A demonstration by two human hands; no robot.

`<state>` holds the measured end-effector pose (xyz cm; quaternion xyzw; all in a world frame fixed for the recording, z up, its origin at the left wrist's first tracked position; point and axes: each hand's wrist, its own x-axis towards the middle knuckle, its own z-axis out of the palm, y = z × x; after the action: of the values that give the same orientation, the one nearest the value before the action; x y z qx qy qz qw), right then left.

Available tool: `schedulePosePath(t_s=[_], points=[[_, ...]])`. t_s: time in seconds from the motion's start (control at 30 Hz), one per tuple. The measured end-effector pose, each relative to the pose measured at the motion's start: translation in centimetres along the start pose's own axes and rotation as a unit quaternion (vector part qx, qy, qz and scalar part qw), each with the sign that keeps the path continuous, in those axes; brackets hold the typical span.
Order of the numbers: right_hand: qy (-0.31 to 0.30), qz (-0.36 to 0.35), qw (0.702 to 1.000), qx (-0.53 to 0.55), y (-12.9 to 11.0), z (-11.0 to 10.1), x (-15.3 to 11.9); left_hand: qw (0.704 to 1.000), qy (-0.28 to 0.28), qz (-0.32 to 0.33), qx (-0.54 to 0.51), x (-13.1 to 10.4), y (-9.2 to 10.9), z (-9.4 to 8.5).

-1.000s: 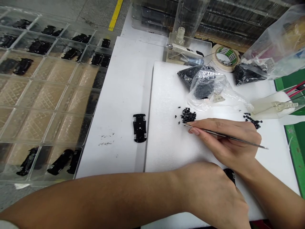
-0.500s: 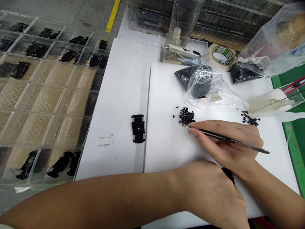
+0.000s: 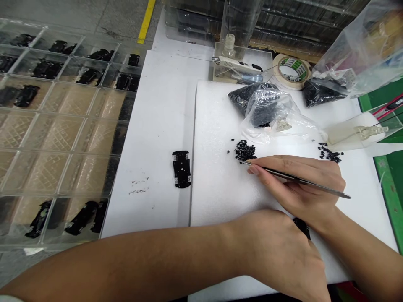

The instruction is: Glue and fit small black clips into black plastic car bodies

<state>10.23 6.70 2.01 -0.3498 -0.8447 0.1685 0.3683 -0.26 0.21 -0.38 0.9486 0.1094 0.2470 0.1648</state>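
- Over the white foam board [image 3: 217, 193], your right hand [image 3: 310, 167] grips tweezers [image 3: 297, 179], tips at the left pile [image 3: 244, 150] of black bits.
- You're apparently picking one; next calls for a light pinch.
- Your left hand [image 3: 285, 251] hides its grip, beside a dark part [image 3: 302, 228]; I can't tell.
- Count: two piles, one black car base [image 3: 181, 169] left of the board.

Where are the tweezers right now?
In the head view, right of centre: the tweezers are in the right hand, tips at the lower edge of the larger black pile.
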Motion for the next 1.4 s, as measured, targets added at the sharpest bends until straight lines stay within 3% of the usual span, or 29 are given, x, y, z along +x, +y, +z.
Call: schedulePosePath(t_s=[0.1,0.3,0.5,0.7,0.87,1.03,1.13,1.3,1.4], points=[[0.007,0.022,1.000,0.013,0.0,0.0,-0.1,0.999,-0.036,-0.003,-0.022,0.0,-0.1,-0.6],[0.001,0.000,1.000,0.000,0.0,0.2,0.0,0.999,-0.019,0.014,-0.042,0.2,-0.2,-0.4],[0.019,0.034,0.999,0.005,0.4,0.4,0.0,0.993,-0.092,-0.017,-0.076,0.5,-0.3,-1.7],[-0.050,-0.009,0.997,0.056,0.4,0.2,0.2,0.999,-0.020,0.002,-0.045,0.0,-0.2,-0.6],[0.002,0.060,0.997,0.053,0.6,0.3,0.1,0.989,-0.082,-0.050,-0.109,0.3,-0.2,-1.6],[-0.002,0.034,0.998,0.051,0.8,0.6,-0.1,0.992,-0.098,-0.028,-0.068,0.6,-0.4,-2.4],[-0.004,0.030,0.999,0.041,0.7,0.6,-0.1,0.996,-0.078,-0.008,-0.044,0.4,-0.3,-1.6],[-0.055,-0.025,0.996,0.061,0.5,0.4,0.2,1.000,0.008,0.002,-0.025,-0.1,0.0,0.1],[-0.047,-0.007,0.997,0.068,0.5,0.3,0.3,0.998,-0.002,-0.015,-0.058,-0.1,-0.1,0.0]])
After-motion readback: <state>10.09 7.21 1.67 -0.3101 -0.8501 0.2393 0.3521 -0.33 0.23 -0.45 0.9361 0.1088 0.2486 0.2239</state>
